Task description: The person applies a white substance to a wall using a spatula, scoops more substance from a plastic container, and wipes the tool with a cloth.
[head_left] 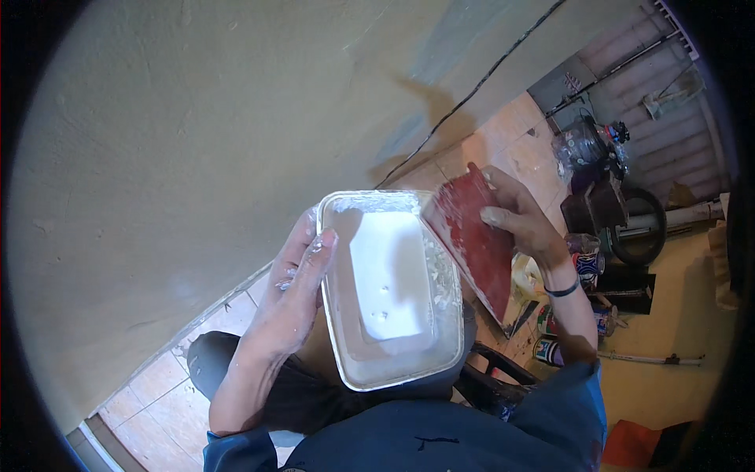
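Observation:
A pale rectangular plastic tub [336, 346] is in front of my body, with smooth white paste [385, 271] inside and smears along its inner walls. My left hand [292, 295] grips the tub's left side, thumb over the rim and fingers outside; white paste marks the fingers. In my right hand [523, 216] is a wide red putty spreader [476, 244], pinched near its upper end with the thumb on its face. The spreader is tilted, its left edge at the tub's upper right rim. White streaks cover part of its face.
A grey-beige wall [197, 141] rises ahead and left, with a dark cable [480, 86] hanging along it. Paint cans [549, 352], a black tyre [641, 228] and a clear plastic bag [580, 149] stand at right on the tiled floor [161, 381].

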Tool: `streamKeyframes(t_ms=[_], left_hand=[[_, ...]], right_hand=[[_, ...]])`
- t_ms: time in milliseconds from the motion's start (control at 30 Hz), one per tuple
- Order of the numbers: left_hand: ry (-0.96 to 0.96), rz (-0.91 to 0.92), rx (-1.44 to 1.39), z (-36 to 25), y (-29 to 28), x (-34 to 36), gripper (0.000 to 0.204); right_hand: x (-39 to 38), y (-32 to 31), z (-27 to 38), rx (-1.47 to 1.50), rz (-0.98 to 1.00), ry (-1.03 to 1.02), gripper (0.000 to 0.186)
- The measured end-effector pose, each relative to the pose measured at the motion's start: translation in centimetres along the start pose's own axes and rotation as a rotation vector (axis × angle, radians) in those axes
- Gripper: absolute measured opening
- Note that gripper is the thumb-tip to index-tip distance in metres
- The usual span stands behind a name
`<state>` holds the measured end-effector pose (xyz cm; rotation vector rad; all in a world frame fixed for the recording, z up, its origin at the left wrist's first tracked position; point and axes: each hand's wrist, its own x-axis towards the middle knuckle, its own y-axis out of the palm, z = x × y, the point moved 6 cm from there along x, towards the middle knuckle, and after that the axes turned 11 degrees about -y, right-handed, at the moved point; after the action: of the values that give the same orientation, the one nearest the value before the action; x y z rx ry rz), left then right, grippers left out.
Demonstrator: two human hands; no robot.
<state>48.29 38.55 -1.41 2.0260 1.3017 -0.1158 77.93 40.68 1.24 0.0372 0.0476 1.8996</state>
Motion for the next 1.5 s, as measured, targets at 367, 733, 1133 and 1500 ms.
streamKeyframes(t_ms=[367, 733, 1133, 1500], left_hand=[[0.335, 0.003, 0.256, -1.8, 1.5, -1.2, 0.051], [0.383, -0.043, 0.270, -1.5, 1.2, -0.4, 0.048], [0.382, -0.023, 0.268, -1.3, 1.4, -0.9, 0.043], [0.264, -0.074, 0.180, -1.6, 0.9, -1.2, 0.046]], right_hand=[[-6.7, -5.4, 8.3, -0.728, -0.356, -0.202, 0.048], [-2.0, 8.0, 20.6, -1.498, -0.093, -0.443, 0.053], [1.9, 13.1, 20.6, -1.909, 0.204, -0.484, 0.055], [1.5, 11.3, 18.2, -1.660, 0.251, -0.283, 0.056]])
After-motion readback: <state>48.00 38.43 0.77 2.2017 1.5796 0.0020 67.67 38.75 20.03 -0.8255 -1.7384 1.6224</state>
